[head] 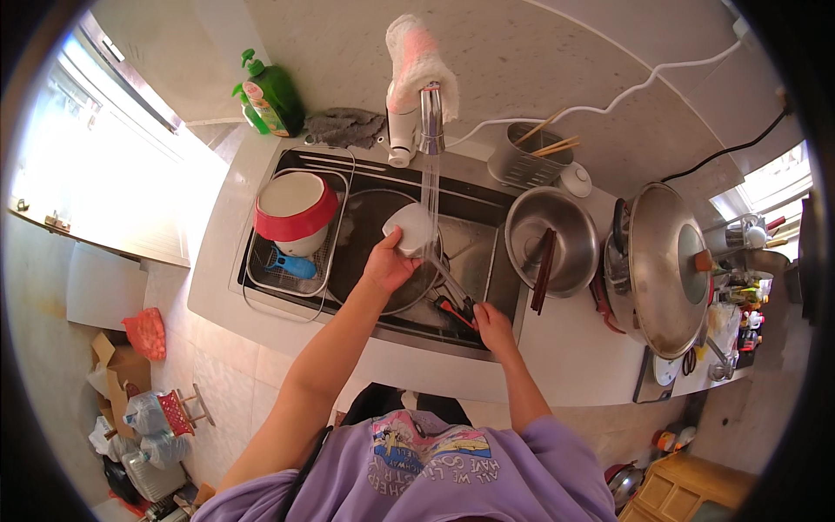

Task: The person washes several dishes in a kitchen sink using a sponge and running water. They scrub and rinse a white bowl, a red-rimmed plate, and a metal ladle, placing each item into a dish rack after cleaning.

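Water runs from a chrome faucet point(431, 121) into the sink point(505, 261). My left hand point(391, 264) grips the rim of a white bowl-like piece point(411, 225) under the stream. Closed around the black handle of a metal kitchen utensil point(452, 279) is my right hand point(494, 326); the utensil's far end reaches up beside the white piece, and whether the two are joined cannot be told. Beneath both hands lies a large round dark pan point(365, 261) in the sink. Another utensil with a red and black handle point(455, 312) rests in the sink near my right hand.
At the sink's left, a wire basket point(261, 282) holds a red-and-white bowl point(293, 212) and a blue peeler point(293, 264). To the right stand a steel bowl point(522, 261) with dark chopsticks point(543, 274), a chopstick holder point(522, 163) and a large lidded pot point(665, 274). Green pump bottles point(274, 98) stand behind.
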The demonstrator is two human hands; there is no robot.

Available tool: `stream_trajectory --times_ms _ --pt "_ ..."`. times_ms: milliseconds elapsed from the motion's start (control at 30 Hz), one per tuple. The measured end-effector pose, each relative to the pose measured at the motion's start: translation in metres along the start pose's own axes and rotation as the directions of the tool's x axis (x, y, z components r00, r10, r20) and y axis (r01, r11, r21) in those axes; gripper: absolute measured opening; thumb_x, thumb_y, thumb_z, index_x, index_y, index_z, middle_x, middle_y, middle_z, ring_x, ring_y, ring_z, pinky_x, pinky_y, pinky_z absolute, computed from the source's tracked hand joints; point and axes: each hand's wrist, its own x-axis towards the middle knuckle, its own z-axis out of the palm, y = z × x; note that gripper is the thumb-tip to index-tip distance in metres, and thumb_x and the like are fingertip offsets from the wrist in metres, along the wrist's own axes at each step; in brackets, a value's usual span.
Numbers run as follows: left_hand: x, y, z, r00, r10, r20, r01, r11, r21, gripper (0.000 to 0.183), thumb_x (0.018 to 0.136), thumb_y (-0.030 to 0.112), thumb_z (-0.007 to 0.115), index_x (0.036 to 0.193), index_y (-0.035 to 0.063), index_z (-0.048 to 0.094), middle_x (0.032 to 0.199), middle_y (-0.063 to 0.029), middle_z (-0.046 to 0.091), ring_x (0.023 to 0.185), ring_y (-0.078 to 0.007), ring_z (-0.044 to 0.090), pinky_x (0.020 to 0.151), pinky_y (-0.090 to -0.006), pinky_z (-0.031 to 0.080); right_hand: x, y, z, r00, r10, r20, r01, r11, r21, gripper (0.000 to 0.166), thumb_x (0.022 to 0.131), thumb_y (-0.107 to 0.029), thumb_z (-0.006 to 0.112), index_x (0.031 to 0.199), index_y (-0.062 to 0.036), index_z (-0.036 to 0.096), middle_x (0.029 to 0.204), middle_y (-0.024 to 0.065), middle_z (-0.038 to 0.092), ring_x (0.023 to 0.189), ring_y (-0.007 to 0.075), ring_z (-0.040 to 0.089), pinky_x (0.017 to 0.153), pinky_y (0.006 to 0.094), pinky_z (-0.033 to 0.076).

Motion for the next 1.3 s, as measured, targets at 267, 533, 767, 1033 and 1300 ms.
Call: stream_trajectory --times_ms 267,533,767,1033,1300 --pt "-0.028 -0.017 0.018 0.978 -0.069 0.195 0.082 0.995 -0.059 0.036 0.089 0.021 0.040 0.123 0.0074 0.039 0.123 -0.0079 0.044 0.115 -0.0234 0.040 0.097 -0.0390 0.031 0.068 -0.131 0.038 0.589 -0.797 -0.131 0.713 0.590 -0.378 0.033 0.082 -0.020 0.049 0.113 -0.0084 0.051 0.116 0.0123 0.049 0.113 0.0319 0.040 0.086 0.0343 0.039" --pt "-0.038 -0.017 0.044 0.997 0.050 0.058 -0.053 0.998 0.036 0.039 0.090 0.026 0.040 0.124 0.0080 0.037 0.123 -0.0075 0.044 0.113 -0.0226 0.042 0.095 -0.0399 0.032 0.117 -0.132 0.032 0.953 -0.302 -0.027 0.303 0.942 0.142 0.036 0.082 -0.035 0.051 0.094 -0.0016 0.058 0.087 0.0083 0.060 0.078 0.0215 0.057 0.067 0.0320 0.046" --pt "-0.012 0.001 0.055 0.974 0.224 0.029 -0.226 0.967 0.120 0.033 0.088 0.019 0.044 0.118 0.0039 0.041 0.115 -0.0109 0.050 0.105 -0.0245 0.049 0.093 -0.0400 0.037 0.078 -0.062 0.049 0.959 -0.257 0.115 0.142 0.795 0.590 0.035 0.083 -0.027 0.053 0.104 0.0001 0.053 0.085 0.0095 0.061 0.077 0.0143 0.056 0.066 0.0266 0.044" --pt "0.003 0.051 0.045 0.901 0.331 -0.282 -0.330 0.943 0.050 0.027 0.087 0.015 0.045 0.111 0.0011 0.047 0.111 -0.0099 0.053 0.101 -0.0237 0.052 0.089 -0.0387 0.042 0.037 -0.026 0.035 0.968 -0.252 -0.016 0.252 0.968 -0.005 0.029 0.082 -0.024 0.055 0.105 -0.0058 0.051 0.083 0.0076 0.061 0.068 0.0178 0.059 0.056 0.0271 0.046" --pt "0.007 0.055 0.024 0.952 0.135 -0.274 -0.131 0.991 0.032 0.027 0.090 0.019 0.040 0.111 0.0012 0.045 0.106 -0.0086 0.054 0.097 -0.0218 0.055 0.082 -0.0317 0.048 -0.041 -0.104 -0.020 0.938 -0.315 -0.147 0.202 0.838 -0.507 0.040 0.078 -0.024 0.058 0.114 -0.0119 0.045 0.087 0.0101 0.054 0.066 0.0301 0.057 0.054 0.0373 0.046"
